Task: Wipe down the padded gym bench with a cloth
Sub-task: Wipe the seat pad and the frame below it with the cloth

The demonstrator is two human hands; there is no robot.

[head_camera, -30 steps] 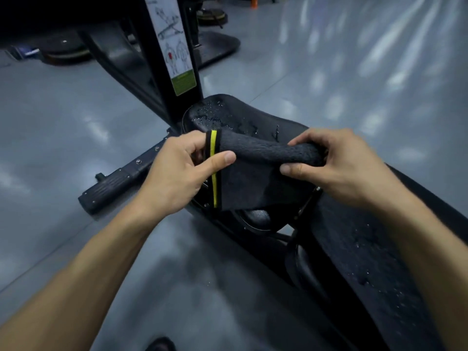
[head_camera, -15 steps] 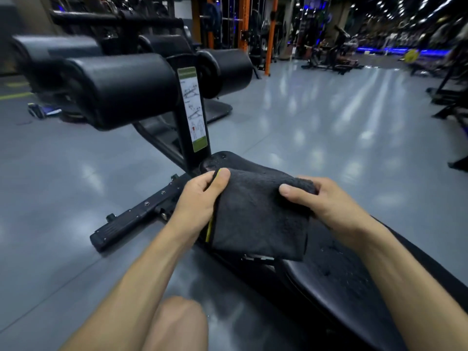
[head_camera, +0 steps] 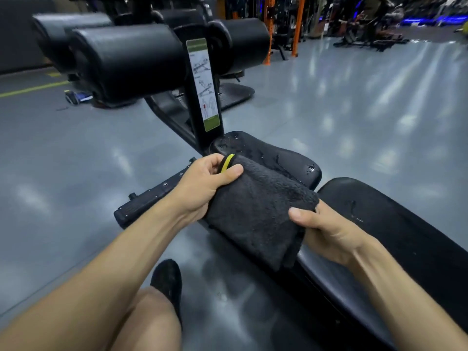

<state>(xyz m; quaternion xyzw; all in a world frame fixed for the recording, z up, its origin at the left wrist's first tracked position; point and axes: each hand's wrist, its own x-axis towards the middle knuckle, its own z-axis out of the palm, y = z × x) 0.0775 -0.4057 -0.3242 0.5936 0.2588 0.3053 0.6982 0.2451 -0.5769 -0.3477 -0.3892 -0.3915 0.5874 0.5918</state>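
Note:
A dark grey cloth [head_camera: 255, 211] with a yellow edge stripe is folded and held just above the black padded bench. My left hand [head_camera: 205, 186] pinches its upper left corner by the stripe. My right hand [head_camera: 326, 231] grips its right edge, thumb on top. The bench's small seat pad [head_camera: 276, 153] lies beyond the cloth and carries water droplets. The long back pad [head_camera: 395, 224] runs to the lower right, also with a few droplets.
Black foam leg rollers [head_camera: 131, 59] stand on a post with an instruction sticker [head_camera: 203, 84] behind the seat. A black frame bar [head_camera: 149, 198] sticks out left on the grey floor. My knee and a black shoe [head_camera: 167, 279] are below. Gym machines [head_camera: 367, 26] stand far back.
The camera tilted up, bringing the rollers and the gym into view. The cloth went from stretched between both hands to folded, and my right hand moved lower and closer on its right edge.

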